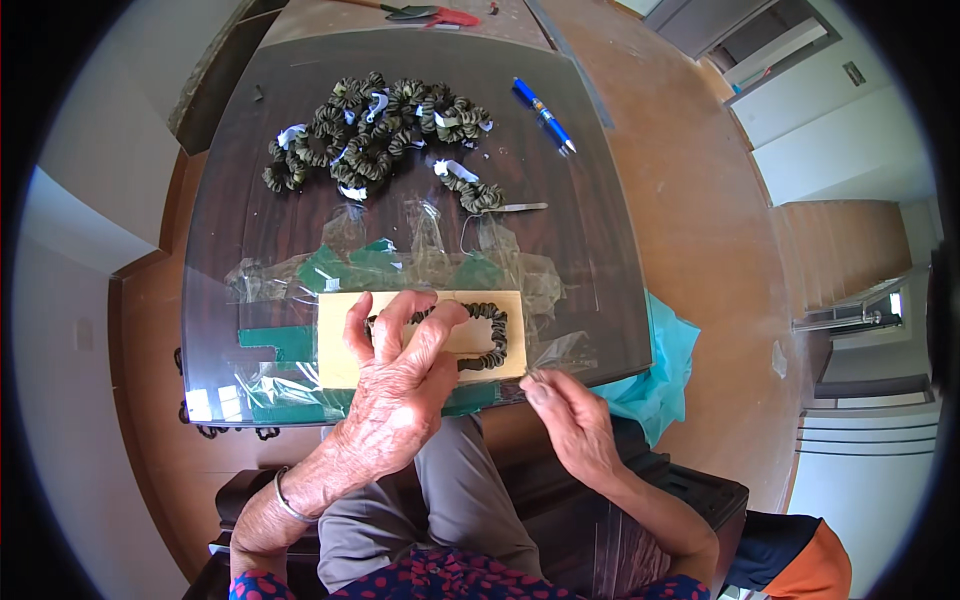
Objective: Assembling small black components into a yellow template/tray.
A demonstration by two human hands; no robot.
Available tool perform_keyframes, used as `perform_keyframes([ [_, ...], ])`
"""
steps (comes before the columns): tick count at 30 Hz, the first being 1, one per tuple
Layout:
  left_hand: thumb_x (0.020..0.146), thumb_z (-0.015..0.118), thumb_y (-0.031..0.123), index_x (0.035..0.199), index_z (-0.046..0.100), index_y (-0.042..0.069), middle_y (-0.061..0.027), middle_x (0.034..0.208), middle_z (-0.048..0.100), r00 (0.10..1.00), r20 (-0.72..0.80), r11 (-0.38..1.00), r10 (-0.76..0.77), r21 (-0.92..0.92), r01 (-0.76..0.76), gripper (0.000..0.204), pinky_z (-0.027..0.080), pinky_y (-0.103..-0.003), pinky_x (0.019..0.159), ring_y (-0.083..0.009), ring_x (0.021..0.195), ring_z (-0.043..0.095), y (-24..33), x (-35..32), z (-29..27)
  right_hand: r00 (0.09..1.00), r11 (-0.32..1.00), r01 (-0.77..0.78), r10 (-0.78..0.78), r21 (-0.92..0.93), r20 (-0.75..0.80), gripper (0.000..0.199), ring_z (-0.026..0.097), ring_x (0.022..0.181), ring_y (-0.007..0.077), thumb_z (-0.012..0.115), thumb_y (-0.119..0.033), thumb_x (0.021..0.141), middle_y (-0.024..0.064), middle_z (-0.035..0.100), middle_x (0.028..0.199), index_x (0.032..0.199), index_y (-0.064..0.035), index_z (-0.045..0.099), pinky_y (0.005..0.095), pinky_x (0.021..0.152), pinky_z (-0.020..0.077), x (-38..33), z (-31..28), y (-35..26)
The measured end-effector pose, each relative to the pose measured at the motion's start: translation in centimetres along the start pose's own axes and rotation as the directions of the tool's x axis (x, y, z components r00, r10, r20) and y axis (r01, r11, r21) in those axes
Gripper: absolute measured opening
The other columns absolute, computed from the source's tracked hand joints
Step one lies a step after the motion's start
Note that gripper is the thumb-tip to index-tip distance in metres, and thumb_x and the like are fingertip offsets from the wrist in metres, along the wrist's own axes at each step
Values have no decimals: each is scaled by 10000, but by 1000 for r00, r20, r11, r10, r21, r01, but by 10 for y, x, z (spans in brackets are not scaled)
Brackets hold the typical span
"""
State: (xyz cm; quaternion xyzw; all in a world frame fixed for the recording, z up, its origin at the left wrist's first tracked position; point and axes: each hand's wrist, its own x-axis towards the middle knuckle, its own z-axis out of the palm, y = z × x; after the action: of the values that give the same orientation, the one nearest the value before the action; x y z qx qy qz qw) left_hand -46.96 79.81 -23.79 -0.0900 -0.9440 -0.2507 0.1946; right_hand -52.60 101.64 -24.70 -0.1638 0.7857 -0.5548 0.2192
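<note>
Scrunchie point(487, 340) work at the table point(600, 250) — the left hand point(400, 385) spreads open fingers, pinning a dark ruffled loop flat on a pale board point(340, 345). Right hand point(568, 415) pinches something tiny at the board's edge, likely thread. Judging by this, a fastening step — next needs steady pressure and fine aim. Finished scrunchies point(375, 130) lie piled farther away.

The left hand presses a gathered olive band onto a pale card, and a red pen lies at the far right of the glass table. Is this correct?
Not quite: the pen is blue, as the head view shows. The rest holds: the left hand presses the gathered olive band onto the pale card on the glass table.
</note>
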Motion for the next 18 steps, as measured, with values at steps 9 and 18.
perform_keyframes([
  [9, 621, 680, 7, 795, 623, 16, -96, 1352, 461, 995, 37, 978, -93, 192, 84, 183, 218, -552, 1084, -337, 1248, 401, 5, 0, -10, 820, 628, 549, -533, -551, 209, 279, 595, 635, 260, 657, -61, 855, 114, 592, 811, 1106, 29, 576, 337, 564, 490, 4, -5, -23],
  [18, 590, 687, 3, 837, 670, 41, -128, 1331, 493, 997, 11, 986, -80, 150, 77, 250, 240, -552, 1061, -374, 1273, 388, 7, 0, -14, 589, 173, 628, -744, -759, 317, 240, 525, 588, 121, 720, -99, 759, 3, 512, 740, 975, -32, 642, 254, 483, 429, 23, 14, -21],
])
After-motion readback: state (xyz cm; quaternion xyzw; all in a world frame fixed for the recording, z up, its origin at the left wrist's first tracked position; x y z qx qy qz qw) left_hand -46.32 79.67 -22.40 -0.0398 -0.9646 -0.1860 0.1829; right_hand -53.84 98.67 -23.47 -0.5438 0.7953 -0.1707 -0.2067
